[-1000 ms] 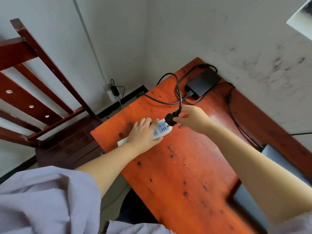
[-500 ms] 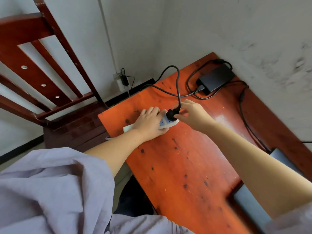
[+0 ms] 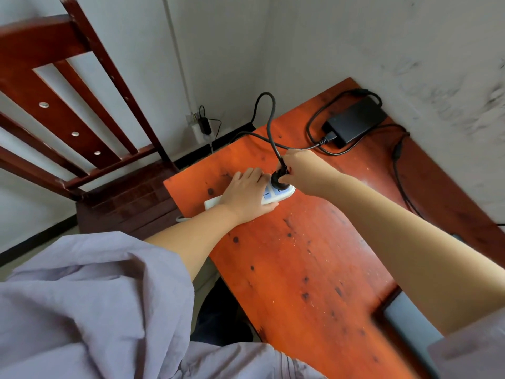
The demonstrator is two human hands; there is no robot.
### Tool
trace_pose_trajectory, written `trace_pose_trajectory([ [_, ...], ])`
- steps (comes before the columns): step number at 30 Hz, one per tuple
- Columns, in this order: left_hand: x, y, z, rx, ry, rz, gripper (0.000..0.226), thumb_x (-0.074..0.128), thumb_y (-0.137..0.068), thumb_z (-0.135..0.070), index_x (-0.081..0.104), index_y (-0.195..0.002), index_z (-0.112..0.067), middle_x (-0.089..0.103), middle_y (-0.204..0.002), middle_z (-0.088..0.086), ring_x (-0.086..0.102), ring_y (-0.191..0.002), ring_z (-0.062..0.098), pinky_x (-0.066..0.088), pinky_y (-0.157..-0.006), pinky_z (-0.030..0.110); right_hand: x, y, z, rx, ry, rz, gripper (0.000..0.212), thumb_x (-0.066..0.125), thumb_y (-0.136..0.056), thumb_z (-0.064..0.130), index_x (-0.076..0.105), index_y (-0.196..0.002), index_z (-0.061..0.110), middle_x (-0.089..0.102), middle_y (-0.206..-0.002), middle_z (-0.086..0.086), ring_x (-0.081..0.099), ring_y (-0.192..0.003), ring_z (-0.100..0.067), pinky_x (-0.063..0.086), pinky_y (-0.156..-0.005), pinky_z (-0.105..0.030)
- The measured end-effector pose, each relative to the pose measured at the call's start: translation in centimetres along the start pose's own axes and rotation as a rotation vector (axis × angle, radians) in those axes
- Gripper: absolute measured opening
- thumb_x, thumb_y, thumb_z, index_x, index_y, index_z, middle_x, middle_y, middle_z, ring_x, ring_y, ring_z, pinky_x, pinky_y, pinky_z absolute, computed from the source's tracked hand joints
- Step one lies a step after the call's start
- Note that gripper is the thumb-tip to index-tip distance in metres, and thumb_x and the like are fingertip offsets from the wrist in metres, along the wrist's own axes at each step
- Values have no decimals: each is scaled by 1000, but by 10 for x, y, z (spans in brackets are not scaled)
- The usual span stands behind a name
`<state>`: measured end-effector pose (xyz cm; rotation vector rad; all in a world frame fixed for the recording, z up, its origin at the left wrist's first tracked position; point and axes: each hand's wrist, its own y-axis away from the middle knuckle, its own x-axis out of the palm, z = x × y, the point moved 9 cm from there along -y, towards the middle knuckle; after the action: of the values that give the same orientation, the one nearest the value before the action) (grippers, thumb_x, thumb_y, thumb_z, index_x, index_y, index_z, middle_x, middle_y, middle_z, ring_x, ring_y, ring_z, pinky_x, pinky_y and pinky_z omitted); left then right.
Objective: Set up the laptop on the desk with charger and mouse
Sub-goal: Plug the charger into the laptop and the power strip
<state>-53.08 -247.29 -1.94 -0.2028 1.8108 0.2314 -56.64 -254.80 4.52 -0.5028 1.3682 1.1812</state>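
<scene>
pressing the white power strip (image 3: 276,195) flat to the desk (image 3: 314,269) with our left hand (image 3: 246,195), we keep it from sliding or tipping while the other hand works; the palm lies over the strip's near half, fingers together and stretched along its far edge, thumb tucked at the near side. our right hand (image 3: 303,170) has its fingertips clamped on the black plug (image 3: 278,179) of the charger, which sits on the end socket of the strip. we judge that it is being pushed home, but how deep the pins sit we cannot tell, since the plug's body hides them.

the plug's cord (image 3: 270,116) rises from the plug in a tall loop that arches past the desk's far edge, then runs back across the top to the charger brick (image 3: 355,123), which lies flat in the far corner against the wall. holding the plug by its body, not the cord, seems to us the reason for the pinch so low down.

the brick is a matt black slab, with slack cable curled round it. a thinner lead (image 3: 399,170) with a small lump on it trails along the wall side of the desk toward the laptop (image 3: 410,318), of which only a grey edge shows at the near right, partly under our right forearm. no mouse is in sight.

the desk top is orange-red wood with dark knots and pale scratches. a dark red wooden chair (image 3: 82,127) stands just beside its left end.
</scene>
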Motion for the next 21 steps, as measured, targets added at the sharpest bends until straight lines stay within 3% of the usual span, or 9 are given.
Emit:
trace_pose_trajectory([
  [8, 3, -1, 1, 0, 36, 7, 54, 49, -80, -55, 48, -118, -17, 49, -116, 3, 44, -110, 23, 36, -92, 37, 13, 20, -6, 15, -144, -126, 17, 59, -88, 20, 59, -92, 3, 43, -91, -1, 45, -76, -20, 40, -68, -29],
  [12, 2, -1, 1, -6, 50, 10, 52, 50, -79, -54, 48, -116, -18, 50, -116, 3, 44, -110, 22, 35, -93, 37, 13, 19, -9, 27, -144, -141, 19, 59, -88, 20, 59, -95, 3, 50, -96, -6, 47, -77, -20, 40, -68, -28],
  [17, 3, -1, 1, -11, 56, 38, 52, 49, -79, -56, 47, -116, -20, 50, -115, 2, 45, -109, 22, 35, -94, 37, 23, 23, -6, 50, -135, -155, 23, 56, -90, 19, 60, -104, 2, 54, -111, -12, 53, -98, -27, 47, -82, -35],
  [21, 3, 0, 1, -34, 32, 58, 55, 49, -80, -57, 46, -120, -19, 49, -115, 3, 44, -110, 24, 34, -93, 37, 22, 23, -8, 56, -136, -169, 21, 57, -90, 20, 60, -101, 2, 54, -109, -12, 52, -93, -26, 41, -76, -30],
])
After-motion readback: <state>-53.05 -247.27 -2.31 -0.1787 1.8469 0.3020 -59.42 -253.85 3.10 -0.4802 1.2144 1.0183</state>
